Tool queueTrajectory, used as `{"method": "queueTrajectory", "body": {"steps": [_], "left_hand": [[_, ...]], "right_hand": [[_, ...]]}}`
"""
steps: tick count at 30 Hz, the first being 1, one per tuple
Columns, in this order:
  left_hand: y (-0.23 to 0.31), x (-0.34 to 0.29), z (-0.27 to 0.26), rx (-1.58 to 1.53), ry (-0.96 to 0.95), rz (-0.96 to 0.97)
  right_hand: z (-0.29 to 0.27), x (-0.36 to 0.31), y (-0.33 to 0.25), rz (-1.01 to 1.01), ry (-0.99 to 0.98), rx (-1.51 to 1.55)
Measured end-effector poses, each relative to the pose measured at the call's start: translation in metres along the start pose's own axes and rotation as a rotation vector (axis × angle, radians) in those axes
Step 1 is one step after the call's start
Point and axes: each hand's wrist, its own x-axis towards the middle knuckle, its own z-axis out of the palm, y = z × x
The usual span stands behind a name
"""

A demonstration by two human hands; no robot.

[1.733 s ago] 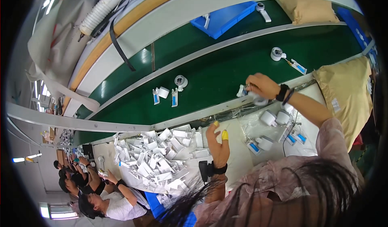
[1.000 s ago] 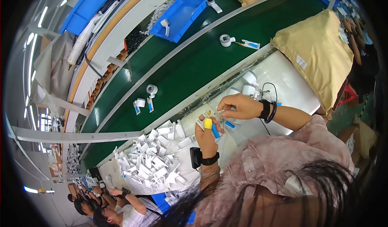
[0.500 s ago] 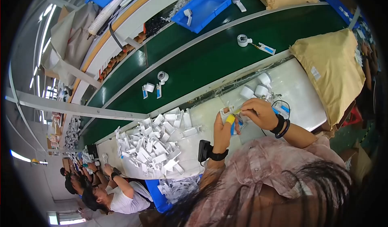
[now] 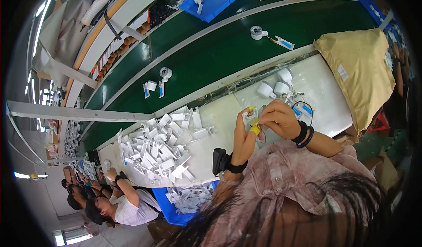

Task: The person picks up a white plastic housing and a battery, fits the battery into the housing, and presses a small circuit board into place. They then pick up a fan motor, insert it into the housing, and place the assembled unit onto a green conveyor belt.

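Note:
My left hand (image 4: 244, 143) is closed around a small white plastic housing (image 4: 249, 117), held upright over the table. Yellow covers wrap its thumb and a fingertip. My right hand (image 4: 283, 120) has its fingers pinched together at the housing's right side; what lies between those fingertips is hidden. Just beyond the right hand stand several round white parts (image 4: 281, 88). Beside its wrist lie blue-and-white pieces (image 4: 303, 110) with a dark cable. Left of my hands a heap of white plastic housings (image 4: 160, 148) covers the table.
A green conveyor belt (image 4: 206, 53) runs past the table's far side, carrying round white parts with blue-and-white pieces. A blue tray (image 4: 215, 3) sits farther back. A brown paper sack (image 4: 358, 75) stands at right. A blue bin (image 4: 173, 212) is below the heap, near a co-worker (image 4: 132, 209).
The whole view has shifted slightly, moving the belt and heap leftward. The white housing now shows more above my left hand. A blue piece seen by my left thumb is no longer visible.

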Motion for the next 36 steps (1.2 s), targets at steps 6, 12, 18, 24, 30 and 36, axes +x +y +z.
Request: {"method": "queueTrajectory", "body": {"steps": [6, 12, 18, 24, 30, 36], "left_hand": [[0.003, 0.0, 0.002, 0.051, 0.003, 0.006], [0.003, -0.002, 0.006, 0.09, 0.008, -0.003], [-0.003, -0.003, 0.005, 0.065, 0.025, -0.011], [-0.007, -0.008, 0.003, 0.025, 0.018, 0.051], [-0.013, -0.006, 0.005, 0.229, 0.045, 0.172], [-0.017, -0.007, 0.005, 0.279, 0.077, 0.174]], "right_hand": [[0.001, -0.002, 0.002, 0.0, -0.014, 0.0], [0.0, -0.006, 0.004, 0.007, -0.013, 0.008], [0.002, -0.004, 0.006, -0.013, -0.01, -0.007], [-0.002, -0.001, 0.003, -0.047, -0.024, -0.031], [-0.005, 0.002, 0.002, -0.064, -0.039, -0.086], [-0.008, 0.003, 0.001, -0.084, -0.066, -0.117]]}}
